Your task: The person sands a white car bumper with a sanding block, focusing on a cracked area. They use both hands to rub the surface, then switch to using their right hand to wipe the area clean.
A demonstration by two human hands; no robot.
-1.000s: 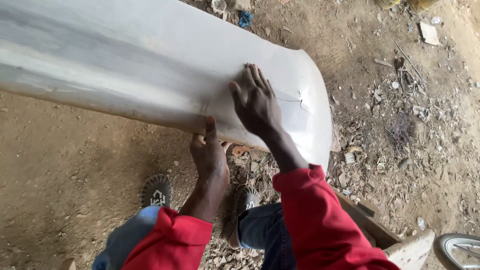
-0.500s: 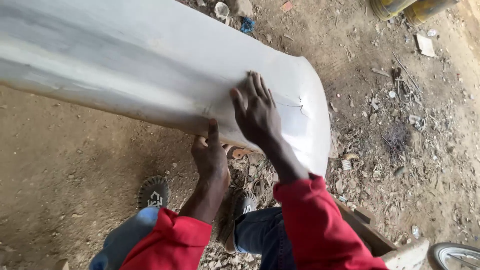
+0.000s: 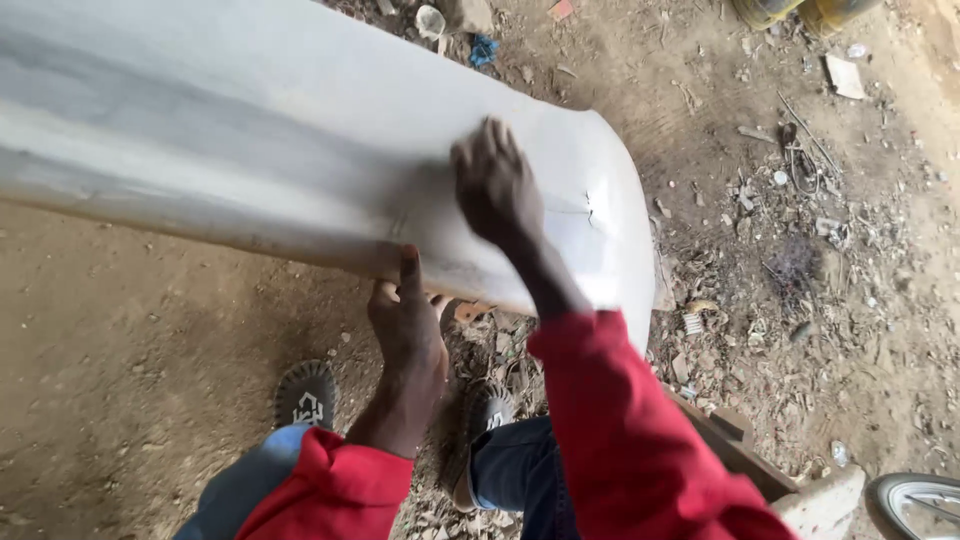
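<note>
White bumper panel [image 3: 250, 150] runs from the top-left across to the middle of the head view, raised off the dirt ground [image 3: 130, 370], rounded end pointing right. It's a long, thin curved shell, so I'd judge it light for its size but floppy along its length, likely to twist if lifted from one end only. The surface looks smooth and dusty, probably slick under a flat palm. There's a small crack [image 3: 590, 205] near the rounded end; I'd treat that zone as fragile and keep load off it.

Left hand [image 3: 405, 325] is curled under the lower edge, thumb up against the face, gripping the rim. That's the stiffest place to hold, I reckon. Right hand [image 3: 495, 185] lies flat on the upper face, fingers spread, just left of the crack; it's pressing, not clasping. I can't tell if there's anything under the palm.

Below: red sleeves [image 3: 620, 430], shoes [image 3: 305, 392]. Rubble [image 3: 790, 260] litters the right side, and a wheel [image 3: 920, 500] shows at the bottom-right corner.
</note>
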